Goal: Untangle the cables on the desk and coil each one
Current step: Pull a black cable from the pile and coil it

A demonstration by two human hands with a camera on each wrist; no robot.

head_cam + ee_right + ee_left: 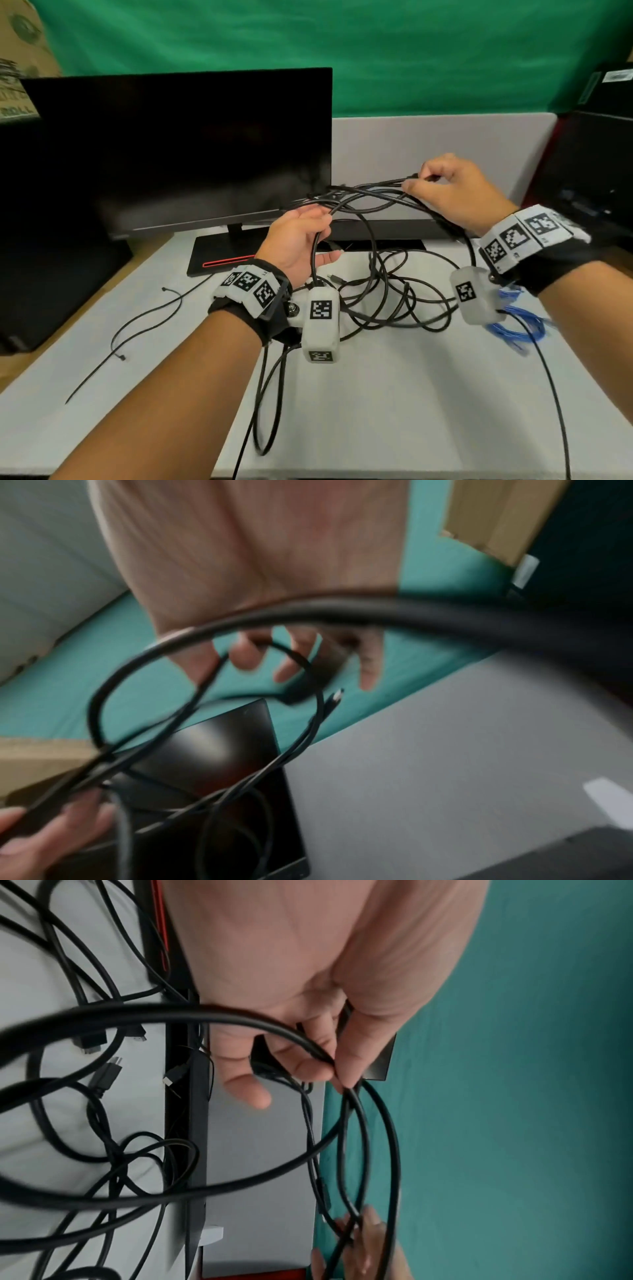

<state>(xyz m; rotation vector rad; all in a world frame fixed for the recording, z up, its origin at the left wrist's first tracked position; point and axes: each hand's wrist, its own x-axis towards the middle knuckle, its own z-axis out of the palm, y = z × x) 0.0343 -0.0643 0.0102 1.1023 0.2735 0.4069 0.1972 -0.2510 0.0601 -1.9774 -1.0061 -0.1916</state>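
The person is lifting part of the black cable tangle (376, 291) off the bench (411, 394), so the untangling step looks to be in hand and no black cable is coiled yet. The left hand (301, 240) is gripping a strand between thumb and curled fingers, while the right hand (452, 192) is pinching another strand, seemingly near a plug end, raised above the heap in front of the monitor (178, 147). The rest of the tangle is lying on the bench between the wrists, with a blue cable (517, 322) bundled just beside it on the right. Next, one end probably needs feeding back through the loops. No readable writing is showing; the wrist bands (527, 233) are carrying only square code markers.
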